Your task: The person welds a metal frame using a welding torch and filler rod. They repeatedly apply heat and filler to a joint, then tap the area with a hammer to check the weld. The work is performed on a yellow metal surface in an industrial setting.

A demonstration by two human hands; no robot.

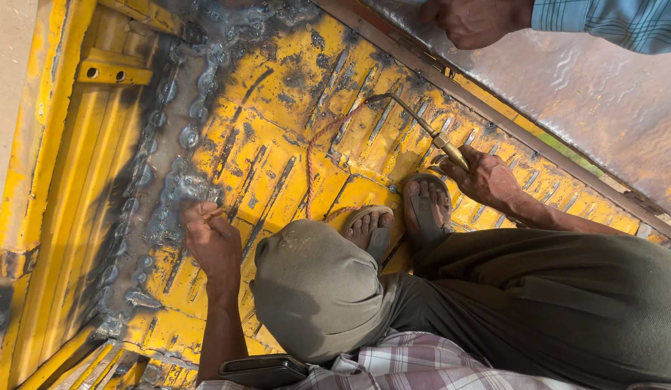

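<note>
Right hand (485,177) grips the brass torch (422,128), its nozzle against the rusty yellow panel (277,155). Left hand (212,238) presses clenched fingers on the welded seam (173,173). Knee (317,289) and sandals (426,209) crowd the middle; a hose (311,155) trails underneath them. Another person's hand (476,20) is cut off above.

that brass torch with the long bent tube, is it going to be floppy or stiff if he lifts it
Probably stiff: the torch has a thin metal tube that keeps its bend above the yellow floor. Likely nose-heavy in the right hand, which grips only its end. Its trailing hose looks limp and may drag.
</note>
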